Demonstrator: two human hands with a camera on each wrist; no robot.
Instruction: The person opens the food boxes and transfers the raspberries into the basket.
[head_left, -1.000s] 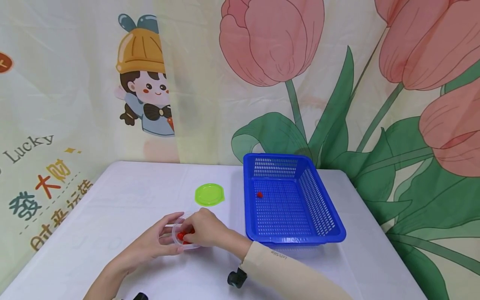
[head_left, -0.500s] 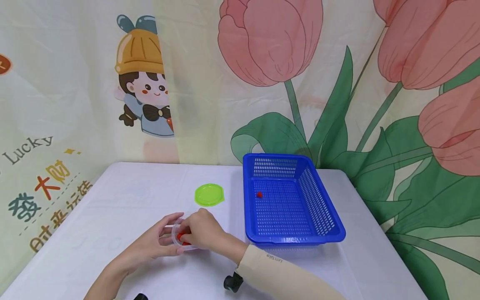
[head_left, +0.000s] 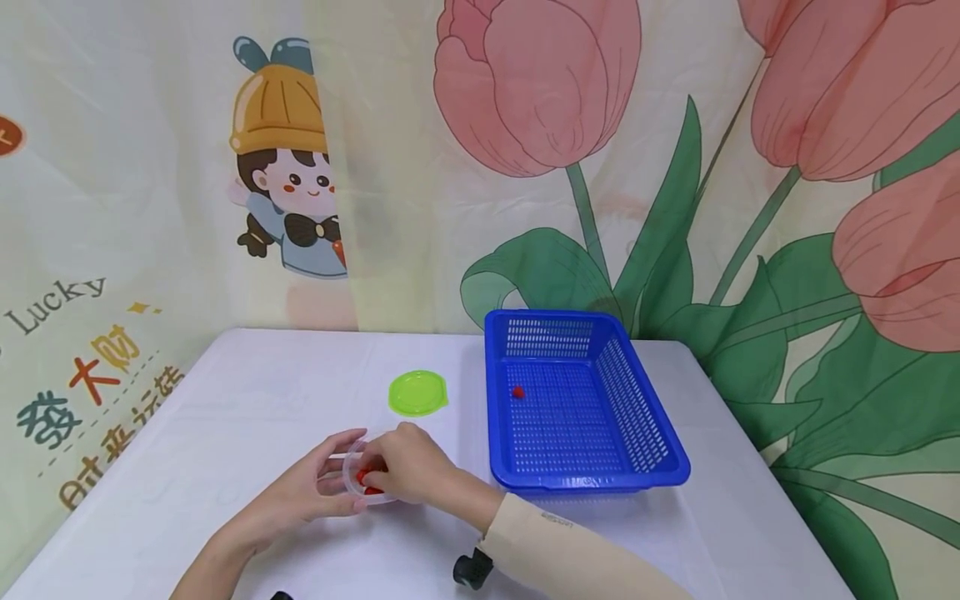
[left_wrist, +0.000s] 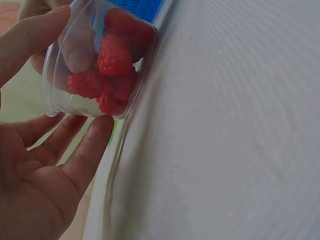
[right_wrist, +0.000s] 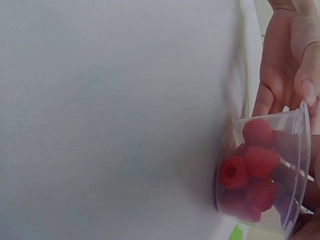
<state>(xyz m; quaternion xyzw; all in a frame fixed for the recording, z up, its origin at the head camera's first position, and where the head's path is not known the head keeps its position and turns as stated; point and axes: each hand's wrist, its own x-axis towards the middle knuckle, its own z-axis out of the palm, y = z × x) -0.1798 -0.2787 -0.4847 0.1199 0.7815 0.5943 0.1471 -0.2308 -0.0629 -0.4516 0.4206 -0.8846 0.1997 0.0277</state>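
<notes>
A clear plastic cup (left_wrist: 60, 102) with several red raspberries (right_wrist: 262, 162) inside stands on the white cloth. My left hand (head_left: 300, 483) holds the cup from its left side, thumb and fingers round the wall. From the right, my right hand (head_left: 420, 467) reaches over the rim, its fingers down in the cup beside the berries. Whether they pinch a raspberry is hidden in the head view and unclear through the plastic in both wrist views. Behind the cup, a round green lid (head_left: 418, 393) lies flat.
To the right stands a blue plastic basket (head_left: 588, 483) with slotted sides. One small red piece, apparently a raspberry (head_left: 518, 392), lies on its floor near the left wall. A patterned curtain (head_left: 405, 208) hangs behind the table (head_left: 292, 375).
The right hand's fingers have shifted slightly inside the cup, and the red berries show a little differently past them. The left hand, lid and basket have stayed in place.
</notes>
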